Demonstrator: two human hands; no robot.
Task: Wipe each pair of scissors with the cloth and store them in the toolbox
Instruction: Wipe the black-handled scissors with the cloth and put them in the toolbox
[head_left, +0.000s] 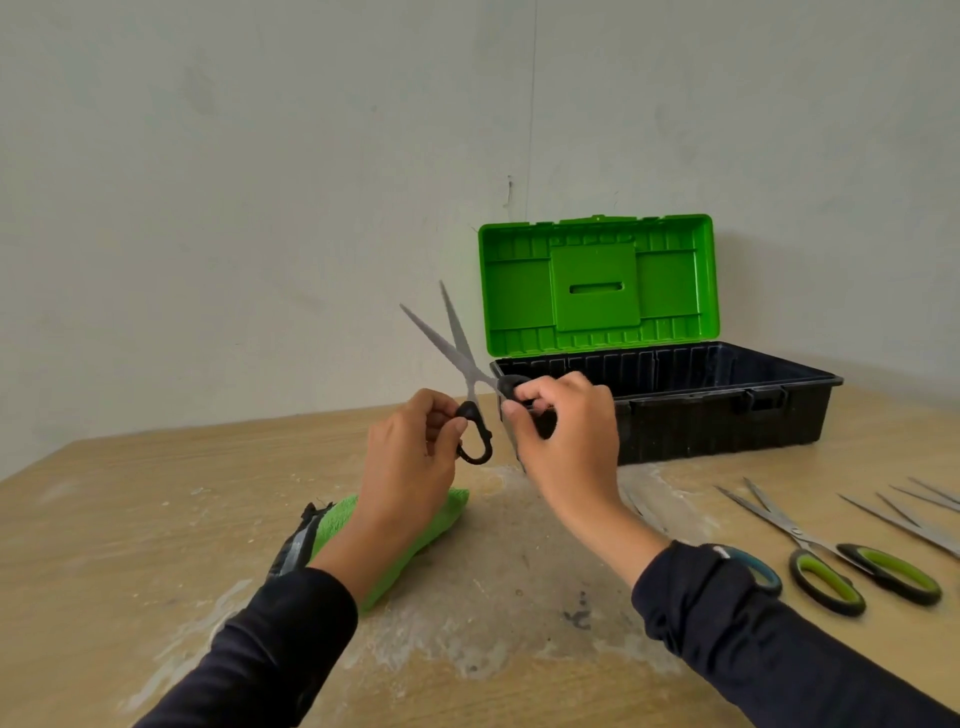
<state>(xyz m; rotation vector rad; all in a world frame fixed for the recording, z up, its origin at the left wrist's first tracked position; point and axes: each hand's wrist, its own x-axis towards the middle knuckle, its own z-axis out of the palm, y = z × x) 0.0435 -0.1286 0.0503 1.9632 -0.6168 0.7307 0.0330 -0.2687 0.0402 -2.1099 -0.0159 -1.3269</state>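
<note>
The left hand (410, 452) and right hand (566, 431) are each pinching one black handle of the black-handled scissors (462, 358), blades spread, above the green cloth (415, 535). Wiping seems not yet begun. Right of the fingers, more scissors (852, 566) are waiting; the toolbox (727, 415) interior is hardly visible.

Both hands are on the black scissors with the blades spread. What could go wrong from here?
1. The black scissors are open, points up, held only by the left hand and right hand at the handles: a slip could nick a finger.
2. The cloth lies under the left forearm, so reaching for it means letting go with one hand.
</note>
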